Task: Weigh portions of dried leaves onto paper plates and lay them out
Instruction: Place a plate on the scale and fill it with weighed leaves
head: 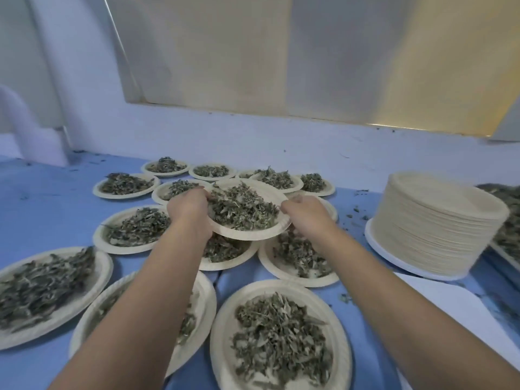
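- Paper plate (247,235) heaped with dried leaves (242,208): you hold it between both hands in the middle of the spread, towards the far side. It is raised over the plates below it and hides part of the two nearest ones.
- Your left hand (188,205) grasps the plate's left rim, with the fingers curled round the edge beside the leaf pile.
- Your right hand (305,212) grasps the right rim in the same way, thumb side on top. Both forearms reach straight out from you.
- Laid-out plates (132,229) surround the held one, each carrying its own mound of leaves. There are rows at the back near the wall, some either side of your hands and three large ones close to you.
- The nearest plate (225,319) lies just right of your left forearm, and that forearm crosses over the plate beside it.
- The blue table (50,198) carries everything, with leaf crumbs (356,211) scattered between the plates and the stack.
- The stack of empty plates (433,229) stands tall to your right on a white base (394,257), well apart from your hands.
- More loose leaves (506,220) lie behind the stack at the right edge, but they are blurred.
- A white sheet (450,311) lies flat in front of the stack.
- A pale wall (197,130) closes the back of the table, with a beige panel (253,52) leaning against it.
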Demonstrator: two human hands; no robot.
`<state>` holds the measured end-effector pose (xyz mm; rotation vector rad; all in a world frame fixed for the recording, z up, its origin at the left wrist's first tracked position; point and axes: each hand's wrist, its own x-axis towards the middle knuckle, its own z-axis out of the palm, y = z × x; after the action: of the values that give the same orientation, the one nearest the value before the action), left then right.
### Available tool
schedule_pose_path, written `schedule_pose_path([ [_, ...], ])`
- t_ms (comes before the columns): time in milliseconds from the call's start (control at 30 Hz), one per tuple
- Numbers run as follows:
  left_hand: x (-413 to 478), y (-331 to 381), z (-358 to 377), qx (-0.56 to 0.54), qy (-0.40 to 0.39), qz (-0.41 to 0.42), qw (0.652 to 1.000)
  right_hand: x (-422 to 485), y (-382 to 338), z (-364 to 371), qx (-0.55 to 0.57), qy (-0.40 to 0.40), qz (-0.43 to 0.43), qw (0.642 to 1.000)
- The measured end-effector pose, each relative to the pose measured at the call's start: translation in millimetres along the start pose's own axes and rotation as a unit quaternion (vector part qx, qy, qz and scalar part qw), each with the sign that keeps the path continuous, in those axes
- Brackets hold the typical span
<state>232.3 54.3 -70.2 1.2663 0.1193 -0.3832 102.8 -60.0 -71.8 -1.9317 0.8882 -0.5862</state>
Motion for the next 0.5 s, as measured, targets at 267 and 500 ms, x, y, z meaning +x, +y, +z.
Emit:
schedule_pose_path([
  [267, 55.4, 17.2, -56.5, -0.041, -0.004, -0.017, 0.999, 33.7, -19.0, 75.3, 0.16, -0.021, 0.118, 0.98],
  [500, 88.5, 28.0, -110.5, 0.048, 0.02, -0.014, 0.999, 51.8, -46.3, 135.8, 0.154, -0.054, 0.098, 0.982],
])
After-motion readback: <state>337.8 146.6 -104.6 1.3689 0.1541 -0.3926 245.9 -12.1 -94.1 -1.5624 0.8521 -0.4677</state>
